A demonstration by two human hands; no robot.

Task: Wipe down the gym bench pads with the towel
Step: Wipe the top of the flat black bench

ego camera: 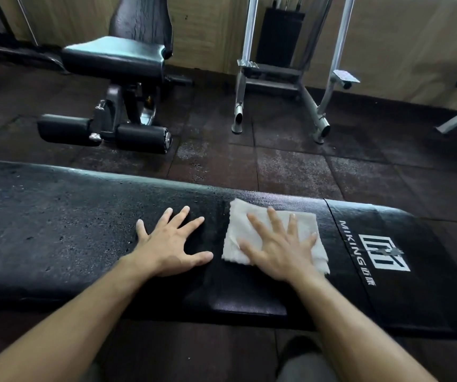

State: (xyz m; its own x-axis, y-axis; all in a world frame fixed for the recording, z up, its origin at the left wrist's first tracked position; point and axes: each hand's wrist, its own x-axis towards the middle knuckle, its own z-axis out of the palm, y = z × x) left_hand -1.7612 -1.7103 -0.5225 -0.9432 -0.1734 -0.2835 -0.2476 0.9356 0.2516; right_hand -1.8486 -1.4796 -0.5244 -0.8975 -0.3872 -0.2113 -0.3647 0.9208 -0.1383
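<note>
your right hand [279, 249] is flat on the towel [270, 234], fingers straight and spread, palm pressing it into the bench pad [56, 230]. nothing is pinched, you're just loading it from above, which is what you want for wiping since a spread palm drives more cloth area. the towel sits folded roughly square, on the pad's right half, just left of the seam and the white logo [384, 252].

your left hand [170, 246] is bare on the pad just beside the towel, not touching it, fingers splayed and straight too. reads as a brace to take your weight while you lean over (could also just be resting, can't tell).

the stretch to the left looks speckled and dull, so my guess is most of the pad isn't wiped yet. the logo end beyond the seam looks untouched too.

the other bench [114, 56] by the wall and the cable machine frame [296, 78] are well apart, out of reach from here.
</note>
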